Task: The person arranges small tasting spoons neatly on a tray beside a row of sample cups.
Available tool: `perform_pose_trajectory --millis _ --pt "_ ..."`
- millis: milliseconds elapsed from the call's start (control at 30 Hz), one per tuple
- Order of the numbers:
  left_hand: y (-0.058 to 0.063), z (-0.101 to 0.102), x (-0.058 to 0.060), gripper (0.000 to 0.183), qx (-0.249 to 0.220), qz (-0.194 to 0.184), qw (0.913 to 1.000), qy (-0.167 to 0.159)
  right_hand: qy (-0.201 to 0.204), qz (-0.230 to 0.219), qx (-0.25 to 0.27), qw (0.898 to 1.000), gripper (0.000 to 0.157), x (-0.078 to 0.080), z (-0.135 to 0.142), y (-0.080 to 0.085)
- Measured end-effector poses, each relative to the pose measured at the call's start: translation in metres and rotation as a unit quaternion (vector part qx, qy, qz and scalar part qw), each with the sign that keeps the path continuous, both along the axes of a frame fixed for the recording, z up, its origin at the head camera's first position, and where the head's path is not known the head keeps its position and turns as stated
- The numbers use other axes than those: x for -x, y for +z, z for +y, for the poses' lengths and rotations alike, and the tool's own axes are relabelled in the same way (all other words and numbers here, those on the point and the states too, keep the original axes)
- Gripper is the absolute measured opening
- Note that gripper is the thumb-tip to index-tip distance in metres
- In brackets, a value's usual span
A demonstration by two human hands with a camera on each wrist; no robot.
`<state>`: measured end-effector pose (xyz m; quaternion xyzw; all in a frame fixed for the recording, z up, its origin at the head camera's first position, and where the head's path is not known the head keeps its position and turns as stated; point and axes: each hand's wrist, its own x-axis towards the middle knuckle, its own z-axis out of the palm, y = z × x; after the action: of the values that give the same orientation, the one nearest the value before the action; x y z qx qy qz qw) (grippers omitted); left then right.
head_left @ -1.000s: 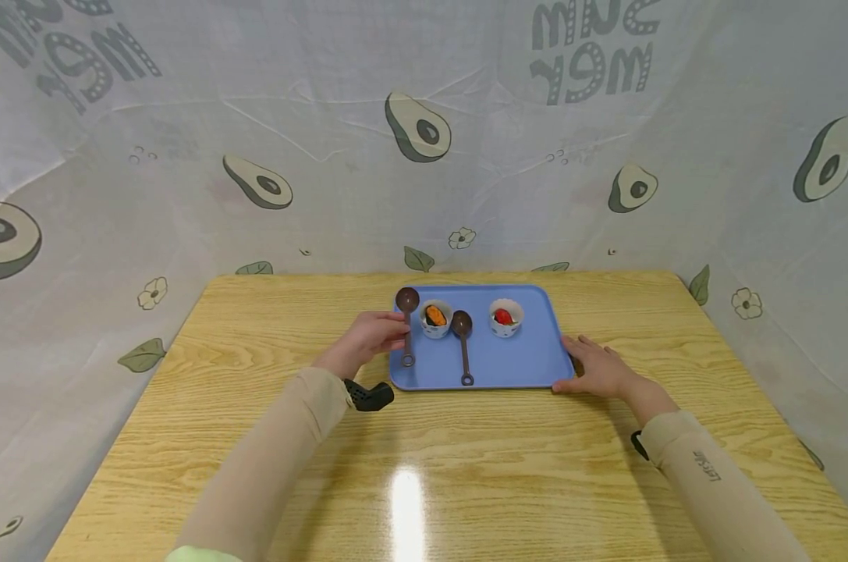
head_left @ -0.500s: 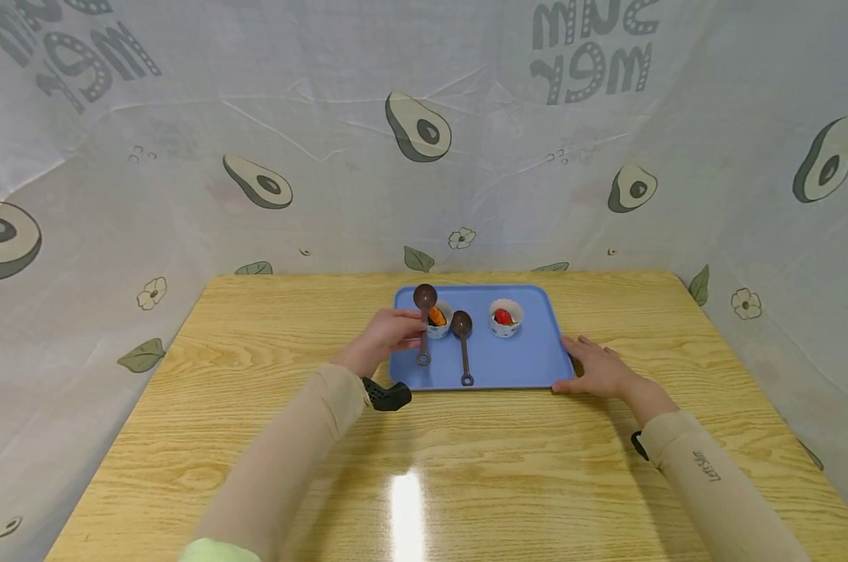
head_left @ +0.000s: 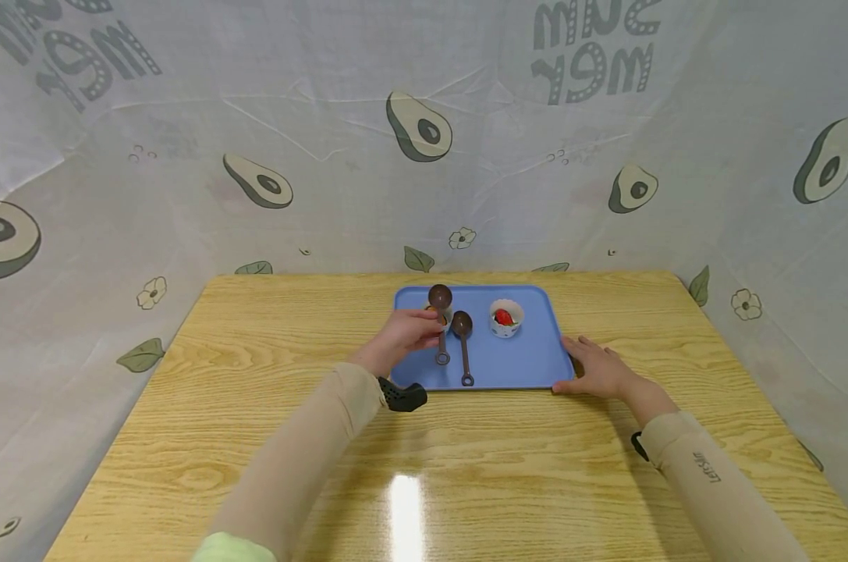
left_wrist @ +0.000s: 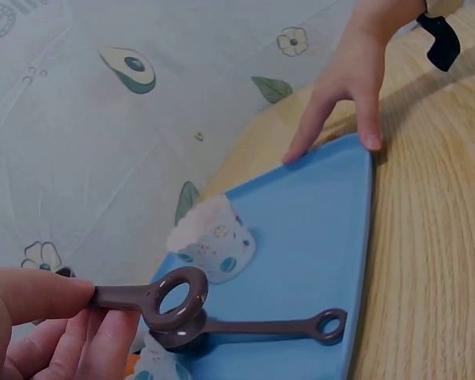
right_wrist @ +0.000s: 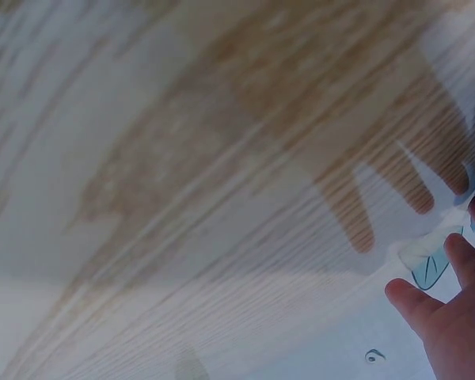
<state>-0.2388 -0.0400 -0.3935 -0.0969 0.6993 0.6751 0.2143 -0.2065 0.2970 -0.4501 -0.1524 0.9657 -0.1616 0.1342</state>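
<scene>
My left hand [head_left: 408, 334] pinches the handle of a brown spoon [head_left: 440, 296] between thumb and fingers, raised over the left half of a blue tray [head_left: 518, 361]. Below the held spoon, a patterned paper cup [left_wrist: 158, 368] with an orange and black food piece is mostly covered in the head view. A second brown spoon [head_left: 465, 355] lies on the tray, handle toward the front edge. To its right stands another paper cup [head_left: 505, 331] holding a red piece [head_left: 504, 317]. My right hand [head_left: 597, 369] rests at the tray's front right corner, fingers spread along the side.
The tray sits near the back of a wooden table [head_left: 508, 468]. Behind and beside the table hangs a pale cloth [head_left: 522, 195] printed with avocados, leaves and flowers.
My left hand has moved right with the held spoon, from the tray's left edge to over the left cup. The right hand and the tray stay in place.
</scene>
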Motion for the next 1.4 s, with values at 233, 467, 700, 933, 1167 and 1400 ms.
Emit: perform_pose_trajectory --millis 233,467,700,933,1167,1400 --pt "0.000 0.011 -0.001 0.039 -0.008 -0.012 0.9999 0.002 0.000 0.001 -0.002 1.000 0.102 -0.001 0.000 0.001" --pt "0.000 0.021 -0.002 0.038 -0.016 -0.025 0.9995 0.012 -0.001 -0.002 -0.004 1.000 0.103 0.000 0.001 0.001" --pt "0.000 0.032 -0.004 0.037 -0.018 -0.018 0.9997 0.004 0.002 -0.002 -0.007 1.000 0.103 0.000 0.002 0.002" --pt "0.002 0.042 -0.005 0.039 -0.030 -0.019 0.9993 -0.005 0.001 -0.003 -0.007 1.000 0.103 -0.001 0.003 0.002" --pt "0.002 0.052 -0.006 0.038 -0.026 -0.021 0.9991 -0.024 0.002 -0.003 -0.002 1.000 0.102 0.000 0.001 0.002" --pt "0.002 0.066 -0.007 0.037 -0.045 -0.015 0.9982 -0.036 0.001 -0.004 -0.005 1.000 0.103 0.001 0.001 0.001"
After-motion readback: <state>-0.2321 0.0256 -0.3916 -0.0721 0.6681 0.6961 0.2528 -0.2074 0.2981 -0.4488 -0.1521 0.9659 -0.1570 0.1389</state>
